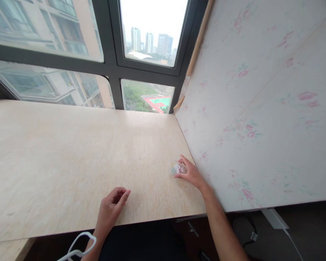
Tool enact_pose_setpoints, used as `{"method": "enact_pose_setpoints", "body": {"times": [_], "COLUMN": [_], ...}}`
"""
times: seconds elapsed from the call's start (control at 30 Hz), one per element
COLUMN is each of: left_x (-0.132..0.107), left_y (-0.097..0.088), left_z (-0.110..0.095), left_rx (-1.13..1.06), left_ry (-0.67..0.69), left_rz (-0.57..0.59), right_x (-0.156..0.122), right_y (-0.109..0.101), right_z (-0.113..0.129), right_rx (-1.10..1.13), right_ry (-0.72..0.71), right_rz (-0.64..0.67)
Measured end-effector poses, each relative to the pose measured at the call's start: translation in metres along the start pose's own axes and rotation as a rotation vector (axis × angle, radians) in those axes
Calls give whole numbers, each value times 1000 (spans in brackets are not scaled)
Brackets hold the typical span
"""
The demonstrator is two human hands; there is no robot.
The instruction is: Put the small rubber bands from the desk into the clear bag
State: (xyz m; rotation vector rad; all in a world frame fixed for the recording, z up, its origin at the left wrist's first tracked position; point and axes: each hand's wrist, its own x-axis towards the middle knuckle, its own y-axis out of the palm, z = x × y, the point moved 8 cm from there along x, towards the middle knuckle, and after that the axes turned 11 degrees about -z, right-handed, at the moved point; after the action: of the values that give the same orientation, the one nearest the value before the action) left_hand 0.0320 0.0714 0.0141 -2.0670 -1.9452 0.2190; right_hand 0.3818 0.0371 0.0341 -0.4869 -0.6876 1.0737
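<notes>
A small clear packet (176, 168) with a white and green print lies on the pale wooden tabletop (70, 152), close to the right-hand wall. My right hand (190, 173) rests beside it, thumb and fingertips pinched on the packet's right edge. My left hand (112, 204) lies near the table's front edge with its fingers curled loosely inward, and nothing shows in it.
A flowered panel (260, 108) slopes up along the table's right side. A dark-framed window (111, 69) runs behind the table. A white cord (78, 246) loops by my left wrist. Cables and a white strip (274, 219) lie on the floor at right.
</notes>
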Motion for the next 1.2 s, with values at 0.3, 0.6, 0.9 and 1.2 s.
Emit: {"method": "enact_pose_setpoints", "body": {"times": [0.3, 0.6, 0.9, 1.2], "left_x": [-2, -9, 5, 36], "left_y": [1, -27, -41, -37], "left_z": [1, 2, -11, 6], "left_rx": [15, -106, 58, 49], "left_ry": [26, 47, 289, 234], "left_rz": [-35, -328, -237, 25], "right_x": [0, -2, -9, -14], "right_y": [49, 152, 177, 175], "right_z": [65, 143, 155, 151], "right_rx": [119, 240, 177, 246], "right_ry": [-156, -320, -388, -333], "right_rz": [3, 124, 112, 145]}}
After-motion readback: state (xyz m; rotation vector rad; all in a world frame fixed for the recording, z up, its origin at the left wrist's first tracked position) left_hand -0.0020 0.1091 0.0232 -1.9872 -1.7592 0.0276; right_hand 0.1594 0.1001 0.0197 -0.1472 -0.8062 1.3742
